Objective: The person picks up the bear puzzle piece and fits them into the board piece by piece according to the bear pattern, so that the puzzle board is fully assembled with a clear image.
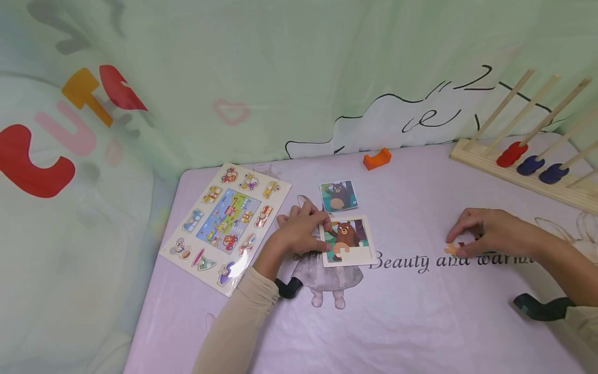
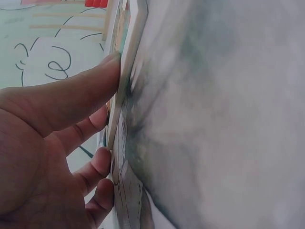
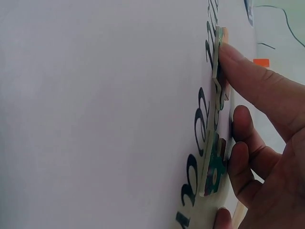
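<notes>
A square bear puzzle lies in its pale frame near the table's middle, its lower part showing bare board. My left hand rests at the frame's left side, thumb and forefinger touching it; in the left wrist view the thumb lies along the frame edge. Farther right, my right hand pinches a puzzle piece at the table surface, between thumb and forefinger. Another piece, green with dark red, lies under its other fingers. A bear picture card lies just above the puzzle.
A vehicle peg puzzle board lies at the left. An orange block sits near the back edge. At the back right stands a wooden peg rack with red and blue beads. A fabric wall rises behind the table.
</notes>
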Tool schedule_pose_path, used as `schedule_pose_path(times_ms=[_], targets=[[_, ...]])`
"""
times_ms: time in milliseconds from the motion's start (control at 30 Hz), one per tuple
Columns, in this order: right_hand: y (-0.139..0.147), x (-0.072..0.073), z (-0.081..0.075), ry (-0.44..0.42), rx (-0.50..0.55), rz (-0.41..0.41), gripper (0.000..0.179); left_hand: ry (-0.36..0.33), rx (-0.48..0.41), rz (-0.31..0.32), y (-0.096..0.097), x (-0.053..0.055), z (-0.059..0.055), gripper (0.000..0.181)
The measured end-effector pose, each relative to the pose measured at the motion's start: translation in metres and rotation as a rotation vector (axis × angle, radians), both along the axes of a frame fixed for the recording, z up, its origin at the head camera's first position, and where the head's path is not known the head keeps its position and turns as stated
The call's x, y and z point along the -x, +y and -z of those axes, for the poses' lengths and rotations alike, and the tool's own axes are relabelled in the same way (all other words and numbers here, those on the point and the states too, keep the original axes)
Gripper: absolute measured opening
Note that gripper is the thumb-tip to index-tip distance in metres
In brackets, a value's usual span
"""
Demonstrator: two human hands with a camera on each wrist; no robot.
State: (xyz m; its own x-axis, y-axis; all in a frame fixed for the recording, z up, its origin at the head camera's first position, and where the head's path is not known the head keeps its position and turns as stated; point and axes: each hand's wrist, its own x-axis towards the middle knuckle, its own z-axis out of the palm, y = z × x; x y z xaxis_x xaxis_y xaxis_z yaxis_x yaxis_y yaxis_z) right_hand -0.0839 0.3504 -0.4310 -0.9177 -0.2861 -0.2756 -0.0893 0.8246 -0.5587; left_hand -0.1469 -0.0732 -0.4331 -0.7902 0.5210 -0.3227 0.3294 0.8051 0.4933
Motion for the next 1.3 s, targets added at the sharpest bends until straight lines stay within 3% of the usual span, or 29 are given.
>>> schedule_pose_path(times_ms=[600,1067,1300], targets=[[-0.006,0.000,-0.004,-0.037,-0.004,0.001,0.025,-0.001,0.002,-0.005,0.001,0.000,-0.001,0.031],[-0.007,0.000,-0.014,-0.003,-0.052,-0.044,0.015,-0.004,-0.015,-0.013,0.002,0.001,0.007,0.033],[-0.012,0.002,-0.021,-0.072,-0.039,-0.026,0.008,-0.005,-0.003,-0.003,0.001,0.000,-0.001,0.031]])
